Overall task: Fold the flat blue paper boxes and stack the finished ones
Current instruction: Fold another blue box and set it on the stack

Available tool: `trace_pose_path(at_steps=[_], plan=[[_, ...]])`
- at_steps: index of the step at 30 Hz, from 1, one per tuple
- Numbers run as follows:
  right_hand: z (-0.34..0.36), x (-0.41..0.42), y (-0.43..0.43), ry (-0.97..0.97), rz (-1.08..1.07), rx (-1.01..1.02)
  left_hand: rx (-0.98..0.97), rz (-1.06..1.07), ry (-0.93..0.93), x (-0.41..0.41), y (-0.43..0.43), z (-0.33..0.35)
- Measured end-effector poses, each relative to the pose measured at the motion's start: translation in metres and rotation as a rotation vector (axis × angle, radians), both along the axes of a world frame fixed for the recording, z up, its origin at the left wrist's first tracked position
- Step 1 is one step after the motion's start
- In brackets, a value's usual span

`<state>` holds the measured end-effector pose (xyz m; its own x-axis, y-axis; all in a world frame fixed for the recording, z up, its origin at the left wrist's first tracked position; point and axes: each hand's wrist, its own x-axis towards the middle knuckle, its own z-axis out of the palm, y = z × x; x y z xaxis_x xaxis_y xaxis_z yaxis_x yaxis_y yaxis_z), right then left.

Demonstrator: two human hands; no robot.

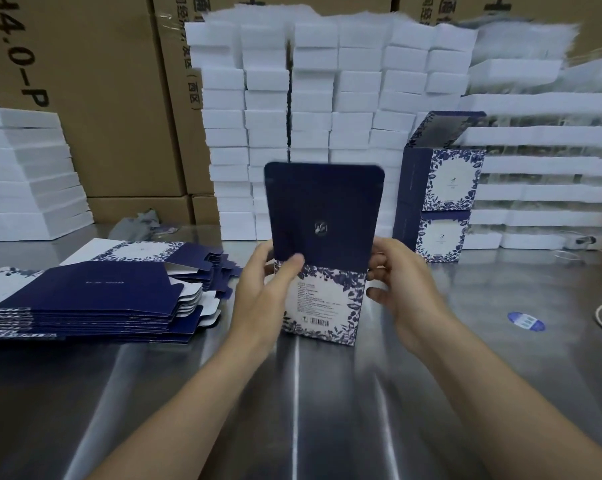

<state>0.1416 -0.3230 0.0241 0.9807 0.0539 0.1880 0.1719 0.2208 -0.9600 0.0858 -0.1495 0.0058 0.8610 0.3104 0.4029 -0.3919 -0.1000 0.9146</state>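
Left grip, right grip, box between

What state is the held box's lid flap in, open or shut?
Open: the lid flap stands straight up above the box, untucked, while the left hand and right hand grip its sides.

At centre, an upright paper box has a dark navy top flap with a silver emblem, above a white panel edged in blue leaf print. The pile of flat navy card blanks at left and two stacked navy boxes at right carry the same print on white. Along the top are white foam blocks and brown cardboard cartons lettered black.
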Motion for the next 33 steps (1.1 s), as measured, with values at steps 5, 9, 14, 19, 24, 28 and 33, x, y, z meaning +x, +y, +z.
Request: trace_pose_path(at_steps=[5,9,14,19,24,28,33], plan=[[-0.006,-0.001,0.005,-0.148,-0.044,-0.091,0.051,0.177,-0.054,0.003,0.0,-0.003],[-0.015,-0.003,0.006,-0.383,-0.127,-0.247,0.139,0.233,-0.07,0.002,0.001,-0.002],[-0.03,0.0,0.013,-0.4,-0.257,-0.23,-0.041,0.252,-0.045,0.011,0.003,-0.004],[-0.028,-0.002,0.014,-0.642,-0.337,-0.389,0.193,0.356,-0.264,0.009,0.007,0.0],[-0.027,-0.006,0.01,-0.917,-0.409,-0.649,0.655,0.494,-0.479,0.006,0.019,0.003],[-0.027,-0.006,0.009,-0.934,-0.358,-0.715,0.901,0.491,-0.538,0.006,0.017,0.001],[-0.029,-0.005,0.006,-0.969,-0.34,-0.777,0.684,0.263,-0.428,0.007,0.014,-0.005]])
